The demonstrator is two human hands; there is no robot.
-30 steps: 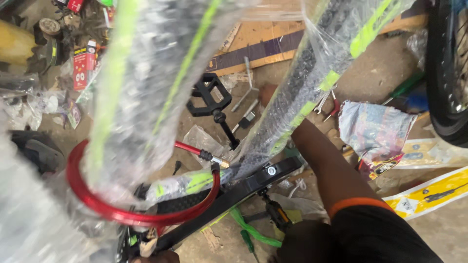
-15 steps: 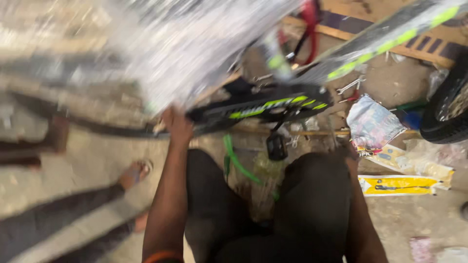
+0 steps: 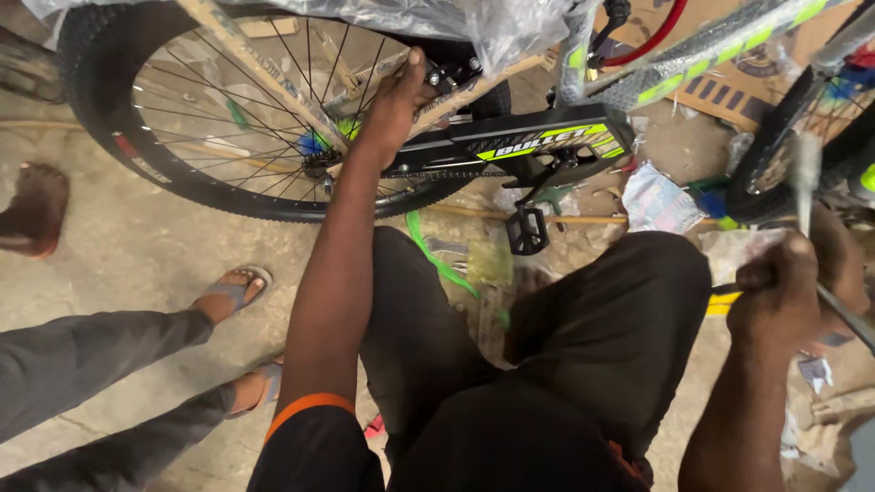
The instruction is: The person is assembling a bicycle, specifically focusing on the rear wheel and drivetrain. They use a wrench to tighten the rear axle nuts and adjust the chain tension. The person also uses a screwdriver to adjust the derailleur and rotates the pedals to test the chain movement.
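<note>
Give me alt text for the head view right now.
The left hand grips the frame of a plastic-wrapped bicycle above its rear wheel, while the right hand holds a thin metal tool. Another person's sandalled feet rest on the concrete floor at left.

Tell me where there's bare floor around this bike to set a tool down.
The widest bare concrete lies below the rear wheel, between a bystander's sandalled foot and the wearer's left knee. By the pedal, wrappers and scraps crowd the floor. The left hand grips the frame near the axle; the right hand holds a thin tool.
</note>
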